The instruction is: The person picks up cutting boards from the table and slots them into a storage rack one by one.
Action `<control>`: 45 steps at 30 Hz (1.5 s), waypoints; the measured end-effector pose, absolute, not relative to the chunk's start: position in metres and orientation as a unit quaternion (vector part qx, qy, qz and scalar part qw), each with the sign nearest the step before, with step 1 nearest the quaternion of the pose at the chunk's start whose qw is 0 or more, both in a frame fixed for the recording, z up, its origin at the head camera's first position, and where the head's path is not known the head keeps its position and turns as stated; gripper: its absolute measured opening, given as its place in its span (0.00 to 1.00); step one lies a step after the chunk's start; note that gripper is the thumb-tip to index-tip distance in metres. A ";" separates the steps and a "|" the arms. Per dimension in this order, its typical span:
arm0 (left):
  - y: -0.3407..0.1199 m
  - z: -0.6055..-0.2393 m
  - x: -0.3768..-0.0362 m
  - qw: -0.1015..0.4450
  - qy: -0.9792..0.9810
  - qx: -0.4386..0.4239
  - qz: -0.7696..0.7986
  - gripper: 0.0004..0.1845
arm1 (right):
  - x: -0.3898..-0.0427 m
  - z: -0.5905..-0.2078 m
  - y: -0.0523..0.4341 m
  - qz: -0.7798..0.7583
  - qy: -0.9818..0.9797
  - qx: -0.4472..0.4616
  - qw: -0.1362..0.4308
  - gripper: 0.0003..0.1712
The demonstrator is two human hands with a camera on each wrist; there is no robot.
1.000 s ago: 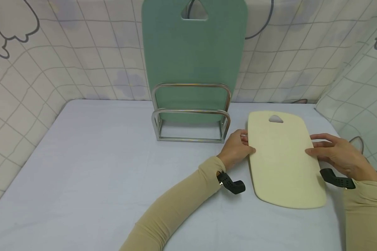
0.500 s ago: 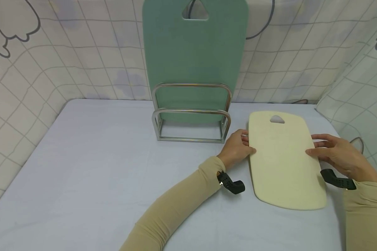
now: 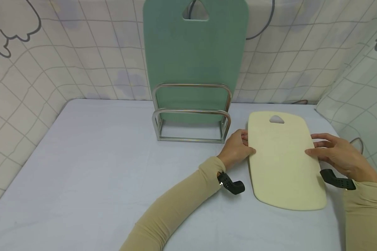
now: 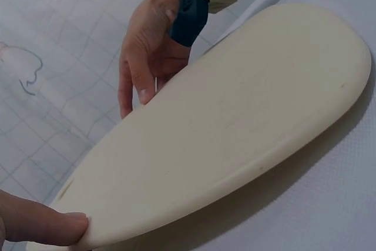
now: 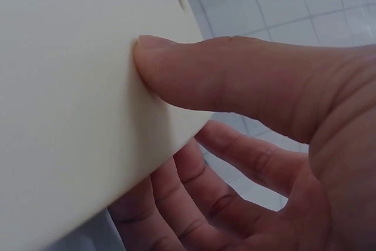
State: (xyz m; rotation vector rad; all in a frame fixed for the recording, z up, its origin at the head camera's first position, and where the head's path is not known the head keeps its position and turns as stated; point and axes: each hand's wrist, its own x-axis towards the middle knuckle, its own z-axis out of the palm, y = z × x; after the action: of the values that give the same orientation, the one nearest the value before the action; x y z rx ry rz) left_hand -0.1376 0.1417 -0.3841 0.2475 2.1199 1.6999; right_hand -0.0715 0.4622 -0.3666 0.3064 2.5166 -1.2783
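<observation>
A cream cutting board (image 3: 284, 164) with a small handle slot lies over the right part of the table in the head view. My left hand (image 3: 237, 148) holds its left edge, thumb on the top face. On the opposite edge, my right hand (image 3: 344, 155) grips the board; the right wrist view shows the thumb (image 5: 194, 72) on top and the other fingers (image 5: 194, 198) curled beneath. In the left wrist view a shadowed gap shows under the board's near edge. A green cutting board (image 3: 194, 52) stands upright in a metal rack (image 3: 191, 112) at the back.
The rack's front slot is in front of the green board, left of my left hand. White cloth (image 3: 97, 167) covers the table. A grid-patterned curtain (image 3: 106, 52) hangs behind and at both sides. A thin cable (image 3: 358, 140) runs along the right side.
</observation>
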 end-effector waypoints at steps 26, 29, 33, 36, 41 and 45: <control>0.140 -0.382 -0.138 0.198 0.773 0.107 0.594 0.36 | -0.072 -0.359 0.455 -0.390 0.905 0.103 0.138 0.52; 0.140 -0.381 -0.138 0.200 0.776 0.106 0.589 0.36 | -0.071 -0.357 0.454 -0.386 0.905 0.106 0.142 0.51; 0.139 -0.379 -0.138 0.197 0.781 0.108 0.583 0.36 | -0.071 -0.353 0.453 -0.389 0.903 0.110 0.147 0.51; 0.140 -0.378 -0.138 0.192 0.781 0.115 0.583 0.36 | -0.069 -0.350 0.453 -0.375 0.909 0.112 0.141 0.52; 0.143 -0.376 -0.137 0.189 0.783 0.113 0.582 0.35 | -0.066 -0.344 0.454 -0.348 0.920 0.117 0.140 0.54; 0.145 -0.374 -0.136 0.181 0.794 0.113 0.569 0.34 | -0.065 -0.343 0.454 -0.355 0.917 0.118 0.137 0.53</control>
State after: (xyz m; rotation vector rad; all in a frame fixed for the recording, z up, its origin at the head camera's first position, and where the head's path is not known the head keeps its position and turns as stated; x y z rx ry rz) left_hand -0.1361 0.1450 -0.3737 0.3195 2.2431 1.6077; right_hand -0.0651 0.4540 -0.3427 0.3405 2.6537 -1.0268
